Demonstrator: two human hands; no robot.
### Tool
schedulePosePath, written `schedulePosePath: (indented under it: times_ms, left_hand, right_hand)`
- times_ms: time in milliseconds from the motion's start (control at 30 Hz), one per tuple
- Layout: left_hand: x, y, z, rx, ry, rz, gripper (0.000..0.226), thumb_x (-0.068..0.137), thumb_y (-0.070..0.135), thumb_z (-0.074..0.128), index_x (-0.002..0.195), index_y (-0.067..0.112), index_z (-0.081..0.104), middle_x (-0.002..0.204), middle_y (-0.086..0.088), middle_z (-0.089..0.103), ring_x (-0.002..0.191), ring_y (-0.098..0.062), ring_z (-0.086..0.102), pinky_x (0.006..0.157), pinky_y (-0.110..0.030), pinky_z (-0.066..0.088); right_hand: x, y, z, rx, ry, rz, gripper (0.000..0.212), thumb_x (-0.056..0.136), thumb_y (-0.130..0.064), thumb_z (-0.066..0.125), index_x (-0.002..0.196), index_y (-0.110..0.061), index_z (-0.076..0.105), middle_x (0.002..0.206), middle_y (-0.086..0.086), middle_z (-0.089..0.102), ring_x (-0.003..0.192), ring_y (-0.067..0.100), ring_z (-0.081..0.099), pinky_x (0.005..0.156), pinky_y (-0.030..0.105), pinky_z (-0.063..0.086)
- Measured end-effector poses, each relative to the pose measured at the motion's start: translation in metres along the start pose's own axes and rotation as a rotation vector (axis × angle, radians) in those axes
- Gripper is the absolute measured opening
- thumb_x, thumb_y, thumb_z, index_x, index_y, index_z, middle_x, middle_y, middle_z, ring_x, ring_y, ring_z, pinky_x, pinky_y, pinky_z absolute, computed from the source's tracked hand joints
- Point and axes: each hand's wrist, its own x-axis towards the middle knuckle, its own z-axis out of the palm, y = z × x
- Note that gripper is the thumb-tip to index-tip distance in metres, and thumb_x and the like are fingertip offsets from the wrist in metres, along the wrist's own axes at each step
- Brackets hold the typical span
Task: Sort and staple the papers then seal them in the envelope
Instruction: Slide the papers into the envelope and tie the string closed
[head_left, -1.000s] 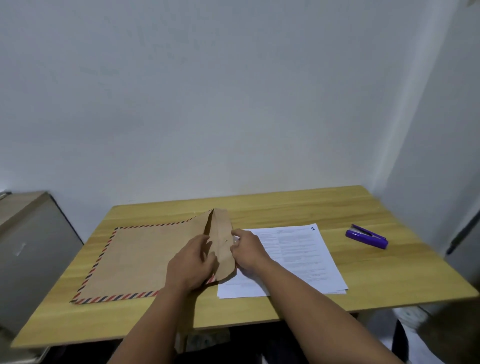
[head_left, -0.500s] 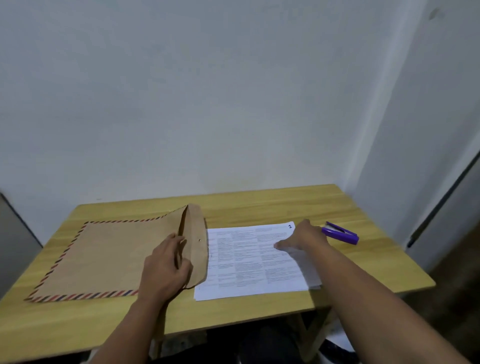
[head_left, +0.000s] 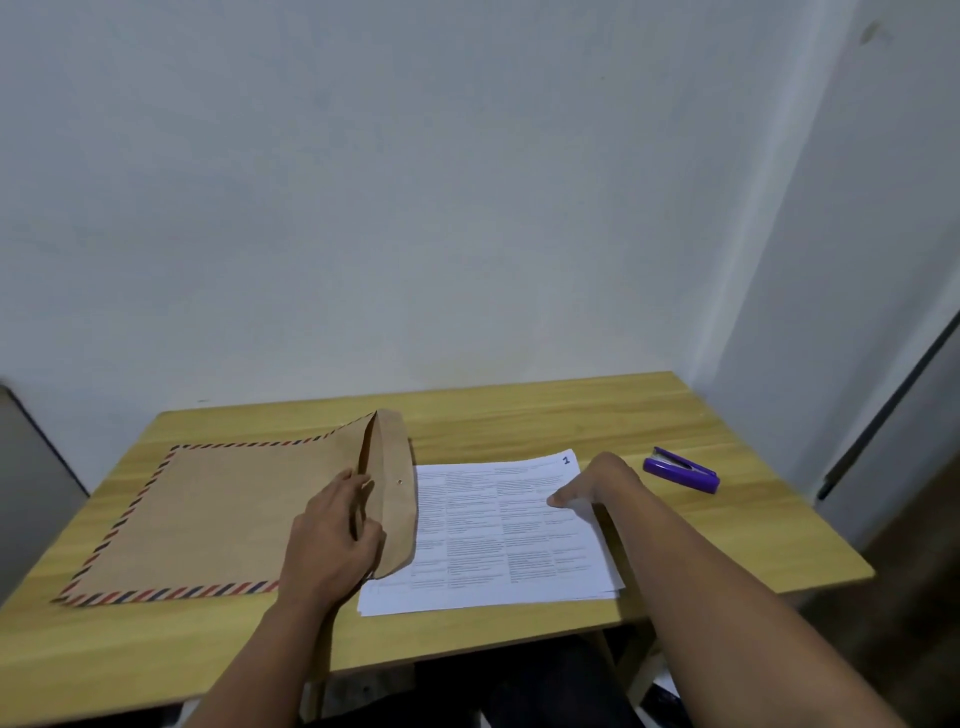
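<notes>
Reaching off the envelope flap, right hand (head_left: 597, 483) now rests fingers-down on the papers (head_left: 509, 535), grasping nothing yet; left hand (head_left: 332, 535) holds the envelope (head_left: 218, 514) mouth open. Stapler (head_left: 681, 470) at 2 o'clock. Insertion likely next.

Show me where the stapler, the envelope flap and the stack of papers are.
purple stapler (head_left: 681, 469): head view, middle of its top.
envelope flap (head_left: 396, 488): head view, flap centre.
stack of papers (head_left: 488, 540): head view, top sheet's middle.

Pale bare walls (head_left: 467, 182) — light wooden table (head_left: 545, 415) in corner.
</notes>
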Motion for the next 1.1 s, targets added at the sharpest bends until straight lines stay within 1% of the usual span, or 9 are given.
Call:
schedulePosePath:
  times_ms: [200, 367, 500, 600, 667, 733, 833, 900, 1100]
  left_hand:
    - [0.0, 0.001, 0.001, 0.017, -0.009, 0.001, 0.062, 0.083, 0.044, 0.051, 0.143, 0.028, 0.049, 0.152, 0.001, 0.049, 0.131, -0.024, 0.051, 0.101, -0.05, 0.048]
    - [0.0, 0.0, 0.003, 0.032, -0.018, -0.009, 0.06, 0.086, 0.043, 0.052, 0.144, 0.031, 0.047, 0.15, 0.002, 0.052, 0.13, -0.023, 0.052, 0.101, -0.05, 0.05]
    - [0.001, 0.005, -0.001, 0.024, -0.021, -0.03, 0.059, 0.086, 0.04, 0.051, 0.144, 0.031, 0.046, 0.145, 0.001, 0.056, 0.124, -0.025, 0.056, 0.097, -0.049, 0.051]
    - [0.004, 0.011, -0.003, -0.025, -0.027, -0.065, 0.057, 0.09, 0.031, 0.055, 0.146, 0.032, 0.044, 0.143, 0.002, 0.057, 0.123, -0.025, 0.056, 0.096, -0.048, 0.052]
    - [0.006, 0.013, -0.003, -0.069, -0.03, -0.096, 0.056, 0.092, 0.027, 0.054, 0.147, 0.033, 0.043, 0.143, 0.003, 0.057, 0.121, -0.023, 0.057, 0.096, -0.047, 0.053]
    - [0.008, 0.015, -0.004, -0.108, -0.034, -0.118, 0.055, 0.093, 0.026, 0.051, 0.147, 0.034, 0.044, 0.14, 0.003, 0.059, 0.113, -0.021, 0.06, 0.092, -0.045, 0.055]
    - [0.009, 0.02, -0.009, -0.177, -0.067, -0.169, 0.055, 0.094, 0.024, 0.05, 0.148, 0.034, 0.043, 0.133, 0.0, 0.063, 0.104, -0.021, 0.062, 0.087, -0.043, 0.056]
    - [0.011, 0.02, -0.012, -0.21, -0.099, -0.204, 0.056, 0.093, 0.026, 0.049, 0.148, 0.036, 0.042, 0.129, -0.002, 0.066, 0.101, -0.022, 0.064, 0.088, -0.043, 0.056]
    - [0.014, 0.022, -0.017, -0.243, -0.119, -0.253, 0.059, 0.091, 0.025, 0.05, 0.148, 0.037, 0.042, 0.136, 0.0, 0.063, 0.11, -0.025, 0.063, 0.092, -0.043, 0.054]
  right_hand:
    - [-0.015, -0.005, 0.002, 0.1, 0.021, -0.039, 0.039, 0.076, -0.029, 0.089, 0.089, -0.007, 0.059, 0.083, 0.004, 0.063, 0.085, 0.025, 0.068, 0.068, 0.032, 0.052]
    - [-0.021, 0.002, -0.004, 0.22, -0.076, -0.043, 0.048, 0.08, -0.016, 0.09, 0.113, 0.002, 0.06, 0.098, 0.011, 0.061, 0.091, 0.028, 0.061, 0.074, 0.034, 0.048]
    - [-0.019, 0.013, -0.02, 0.378, 0.031, -0.206, 0.017, 0.091, -0.003, 0.066, 0.106, 0.003, 0.072, 0.095, 0.014, 0.07, 0.08, 0.028, 0.066, 0.067, 0.033, 0.051]
    - [-0.024, 0.011, -0.039, 0.309, 0.27, -0.361, 0.03, 0.094, -0.005, 0.052, 0.118, -0.014, 0.068, 0.107, 0.011, 0.074, 0.094, 0.031, 0.067, 0.079, 0.037, 0.053]
    - [-0.032, 0.006, -0.053, 0.372, 0.364, -0.456, 0.042, 0.096, -0.006, 0.049, 0.132, -0.025, 0.059, 0.102, 0.007, 0.07, 0.085, 0.026, 0.064, 0.07, 0.034, 0.05]
    - [-0.038, -0.001, -0.07, 0.423, 0.419, -0.557, 0.05, 0.1, -0.008, 0.049, 0.144, -0.033, 0.052, 0.109, 0.008, 0.069, 0.09, 0.025, 0.065, 0.069, 0.032, 0.05]
    - [-0.042, -0.014, -0.094, 0.505, 0.471, -0.646, 0.051, 0.103, -0.011, 0.051, 0.15, -0.032, 0.053, 0.129, 0.008, 0.068, 0.114, 0.026, 0.066, 0.092, 0.036, 0.056]
    - [-0.043, -0.021, -0.107, 0.582, 0.479, -0.658, 0.051, 0.103, -0.011, 0.054, 0.15, -0.03, 0.054, 0.133, 0.006, 0.068, 0.117, 0.025, 0.066, 0.103, 0.043, 0.055]
    - [-0.039, -0.037, -0.113, 0.657, 0.438, -0.627, 0.051, 0.103, -0.009, 0.057, 0.149, -0.029, 0.055, 0.12, 0.002, 0.069, 0.101, 0.02, 0.068, 0.086, 0.029, 0.052]
